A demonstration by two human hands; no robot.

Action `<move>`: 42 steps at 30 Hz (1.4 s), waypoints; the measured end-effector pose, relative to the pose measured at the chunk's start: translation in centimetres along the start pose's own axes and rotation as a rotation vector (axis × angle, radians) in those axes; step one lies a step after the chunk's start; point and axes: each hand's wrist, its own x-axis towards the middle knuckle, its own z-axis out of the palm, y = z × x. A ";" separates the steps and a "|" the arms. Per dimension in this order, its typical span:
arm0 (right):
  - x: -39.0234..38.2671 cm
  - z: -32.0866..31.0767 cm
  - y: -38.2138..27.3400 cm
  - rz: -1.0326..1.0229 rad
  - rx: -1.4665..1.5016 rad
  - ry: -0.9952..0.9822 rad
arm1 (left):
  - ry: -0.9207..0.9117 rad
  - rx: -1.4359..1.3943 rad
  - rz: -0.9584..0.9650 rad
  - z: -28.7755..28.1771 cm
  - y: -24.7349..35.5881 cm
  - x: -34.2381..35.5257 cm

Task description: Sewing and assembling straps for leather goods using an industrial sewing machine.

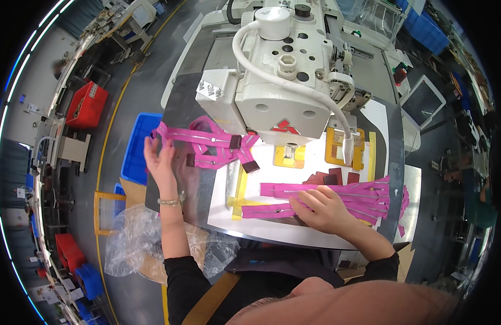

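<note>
The person is sitting at a pale work plate [294, 225] set into a dark metal table [193, 184], inside a factory hall with a grey floor, a yellow line running along it and red crates [87, 104] off to the far left. The right hand [323, 208] is lying flat, fingers bent, pressing down on a fanned stack of pink straps [364, 197] that is spreading out to the right of the palm; the fingertips are resting on one strap that is reaching leftward, and nothing is being pinched that I can see. The left hand [159, 160] is standing open and upright, palm turned inward, fingers spread, just beside the end of a second pink strap bundle [207, 142] with dark patches; whether it is touching the straps I cannot tell. Directly beyond both hands a white sewing machine head [277, 81] is looming over the plate, hiding what lies under it, with yellow frames [345, 149] just past the right hand. Behind the left hand a blue bin [136, 151] is standing, and below that wrist crumpled clear plastic [136, 241] is lying over cardboard.
</note>
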 end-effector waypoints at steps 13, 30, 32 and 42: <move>-3.9 -1.9 0.0 0.482 0.046 -0.006 | -0.725 0.779 0.763 7.9 5.2 -7.2; -3.3 -2.2 4.4 0.846 0.314 -0.276 | -1.018 0.739 1.560 14.4 3.6 -11.2; -3.2 -2.1 4.8 0.904 0.389 -0.284 | -0.983 0.773 1.597 14.3 3.6 -11.2; -2.4 -3.4 5.3 1.091 0.748 -0.253 | -0.787 0.874 1.696 14.0 2.7 -11.9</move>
